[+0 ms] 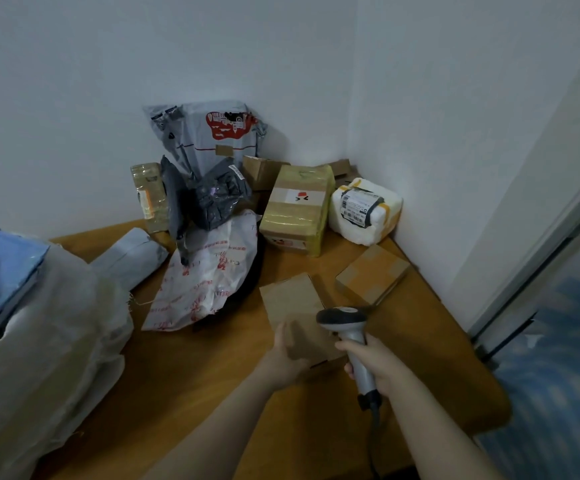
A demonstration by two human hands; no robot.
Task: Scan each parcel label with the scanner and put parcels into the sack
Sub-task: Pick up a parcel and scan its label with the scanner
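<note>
My left hand [286, 360] grips the near edge of a flat brown cardboard parcel [293, 303], thumb on top, lifting it off the wooden table [184, 382]. My right hand [376, 363] holds the grey handle of the barcode scanner [342, 318], whose dark head sits just over the parcel's right side. No label shows on the parcel's upper face. The white woven sack [49, 327] bulges at the left, with a blue parcel [1, 271] in its mouth.
Several parcels crowd the corner: a taped yellow box [297, 209], a white foam-wrapped one with a label [364, 211], a small brown box [371, 273], a white printed bag [205, 275], dark grey bags [208, 199], a grey roll [130, 252]. Walls close behind and right.
</note>
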